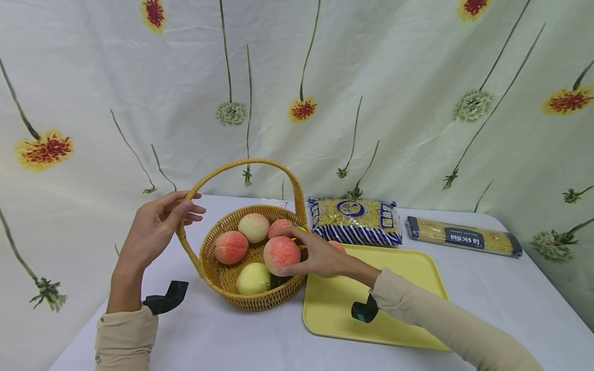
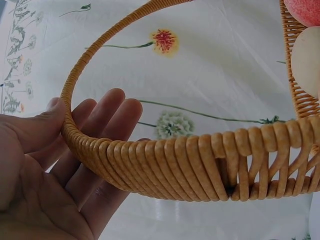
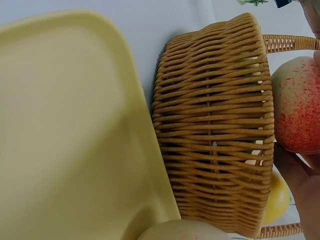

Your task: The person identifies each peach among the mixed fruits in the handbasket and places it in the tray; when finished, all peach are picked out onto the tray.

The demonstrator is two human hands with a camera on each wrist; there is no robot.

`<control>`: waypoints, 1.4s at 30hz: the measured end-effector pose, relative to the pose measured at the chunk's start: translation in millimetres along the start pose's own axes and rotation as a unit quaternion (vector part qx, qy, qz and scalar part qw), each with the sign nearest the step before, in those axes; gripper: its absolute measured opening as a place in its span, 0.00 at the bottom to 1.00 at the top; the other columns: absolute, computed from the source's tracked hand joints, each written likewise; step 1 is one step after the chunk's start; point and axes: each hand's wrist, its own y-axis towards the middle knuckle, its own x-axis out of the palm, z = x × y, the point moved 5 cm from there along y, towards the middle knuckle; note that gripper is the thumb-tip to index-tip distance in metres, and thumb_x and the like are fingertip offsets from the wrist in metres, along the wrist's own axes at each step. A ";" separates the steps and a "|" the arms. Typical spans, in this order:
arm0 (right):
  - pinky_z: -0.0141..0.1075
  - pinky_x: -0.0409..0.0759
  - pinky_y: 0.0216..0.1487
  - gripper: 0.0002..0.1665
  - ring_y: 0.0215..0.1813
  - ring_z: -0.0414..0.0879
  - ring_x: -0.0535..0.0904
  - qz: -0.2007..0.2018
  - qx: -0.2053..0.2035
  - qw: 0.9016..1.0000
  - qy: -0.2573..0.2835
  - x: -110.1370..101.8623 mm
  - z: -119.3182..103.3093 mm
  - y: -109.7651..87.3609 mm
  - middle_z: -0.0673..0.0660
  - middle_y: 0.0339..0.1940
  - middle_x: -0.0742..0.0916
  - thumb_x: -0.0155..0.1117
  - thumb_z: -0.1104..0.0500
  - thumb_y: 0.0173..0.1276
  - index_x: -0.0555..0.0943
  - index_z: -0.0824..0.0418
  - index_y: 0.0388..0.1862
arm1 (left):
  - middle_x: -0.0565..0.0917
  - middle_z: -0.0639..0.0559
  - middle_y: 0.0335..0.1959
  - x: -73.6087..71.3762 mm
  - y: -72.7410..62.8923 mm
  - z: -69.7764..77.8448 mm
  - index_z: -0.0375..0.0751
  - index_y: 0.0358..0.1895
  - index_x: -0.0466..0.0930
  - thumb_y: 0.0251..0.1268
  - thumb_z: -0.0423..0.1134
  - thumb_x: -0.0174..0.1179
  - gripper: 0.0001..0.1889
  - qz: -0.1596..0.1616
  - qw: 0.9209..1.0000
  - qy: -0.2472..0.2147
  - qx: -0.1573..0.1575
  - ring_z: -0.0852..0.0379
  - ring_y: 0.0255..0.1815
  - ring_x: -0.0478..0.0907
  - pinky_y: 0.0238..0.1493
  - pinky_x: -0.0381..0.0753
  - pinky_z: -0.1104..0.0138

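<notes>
My left hand (image 1: 153, 229) holds the handle (image 2: 165, 167) of a wicker basket (image 1: 252, 301) on its left side, the thumb on one face and the fingers behind. Over the basket's right part, my right hand (image 1: 320, 255) grips a pink-and-cream peach (image 1: 281, 254) between thumb and fingers. Inside the basket are a red peach (image 1: 231, 247), a pale peach (image 1: 253, 228), another pink peach (image 1: 280, 226) and a pale yellow-green round fruit (image 1: 253, 279). A yellow fruit (image 3: 277, 200) and something dark are partly hidden by the right hand and held peach.
A yellow tray (image 1: 327, 309) lies right of the basket, with a peach (image 1: 337, 247) at its far left, mostly behind the right hand. Behind the tray lie a bag of pasta (image 1: 355, 221) and a long spaghetti pack (image 1: 464, 237). A flowered curtain (image 1: 394, 103) hangs at the back.
</notes>
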 end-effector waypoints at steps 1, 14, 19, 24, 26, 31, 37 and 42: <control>0.38 0.80 0.54 0.40 0.58 0.42 0.75 0.004 0.002 1.000 0.001 -1.3 0.9 -1.0 0.50 0.62 0.74 0.71 0.54 0.59 0.65 0.54 0.68 | 0.86 0.46 0.40 0.0 0.1 0.2 0.35 0.57 0.76 0.74 0.39 0.51 0.16 0.000 1.000 0.001 0.000 0.69 0.37 0.83 0.36 0.82 0.76; 0.36 0.80 0.55 0.41 0.59 0.44 0.75 0.035 0.016 0.999 -0.001 -11.9 9.0 -13.4 0.52 0.61 0.75 0.72 0.54 0.59 0.65 0.55 0.69 | 0.86 0.51 0.39 -0.4 0.4 1.7 0.35 0.57 0.76 0.74 0.39 0.51 0.16 -0.002 1.000 0.000 0.000 0.69 0.37 0.83 0.36 0.82 0.76; 0.40 0.79 0.56 0.41 0.60 0.45 0.74 0.040 0.022 0.999 0.002 -14.0 8.5 -17.9 0.52 0.62 0.75 0.72 0.56 0.59 0.66 0.55 0.69 | 0.86 0.51 0.39 0.1 0.6 2.0 0.35 0.57 0.76 0.74 0.39 0.51 0.16 -0.002 1.000 -0.003 0.002 0.69 0.37 0.83 0.36 0.82 0.76; 0.40 0.79 0.57 0.39 0.61 0.45 0.74 0.047 0.020 0.999 0.017 -19.1 8.3 -23.7 0.52 0.61 0.75 0.72 0.57 0.58 0.67 0.53 0.68 | 0.86 0.51 0.39 0.5 1.3 2.3 0.35 0.57 0.76 0.74 0.39 0.51 0.16 -0.002 1.000 -0.003 0.002 0.68 0.37 0.83 0.36 0.82 0.76; 0.39 0.79 0.56 0.39 0.61 0.46 0.74 0.048 0.017 0.998 0.024 -20.4 8.1 -25.6 0.52 0.61 0.75 0.73 0.58 0.58 0.67 0.53 0.67 | 0.86 0.50 0.39 0.7 1.3 2.2 0.35 0.57 0.76 0.74 0.39 0.51 0.16 -0.002 1.000 -0.002 0.000 0.68 0.37 0.83 0.36 0.82 0.76; 0.38 0.79 0.56 0.40 0.61 0.47 0.74 0.047 0.015 0.998 0.035 -22.3 8.7 -30.0 0.54 0.61 0.75 0.73 0.59 0.57 0.67 0.55 0.68 | 0.86 0.46 0.40 0.6 0.7 2.0 0.35 0.57 0.76 0.74 0.39 0.51 0.16 -0.002 1.000 0.002 0.000 0.68 0.37 0.83 0.36 0.82 0.76; 0.36 0.79 0.57 0.39 0.62 0.47 0.74 0.041 0.023 0.998 0.037 -23.9 10.9 -35.3 0.54 0.61 0.76 0.72 0.59 0.58 0.67 0.54 0.67 | 0.86 0.51 0.39 0.4 0.7 1.6 0.35 0.57 0.76 0.74 0.39 0.51 0.15 0.000 1.000 0.002 0.000 0.69 0.37 0.83 0.36 0.82 0.76; 0.36 0.80 0.55 0.37 0.60 0.47 0.75 0.042 0.025 0.998 0.038 -25.3 12.6 -38.8 0.54 0.59 0.76 0.73 0.58 0.58 0.68 0.53 0.66 | 0.86 0.51 0.39 0.4 0.6 1.3 0.35 0.57 0.76 0.74 0.39 0.51 0.15 0.000 1.000 0.000 0.000 0.69 0.37 0.83 0.36 0.82 0.76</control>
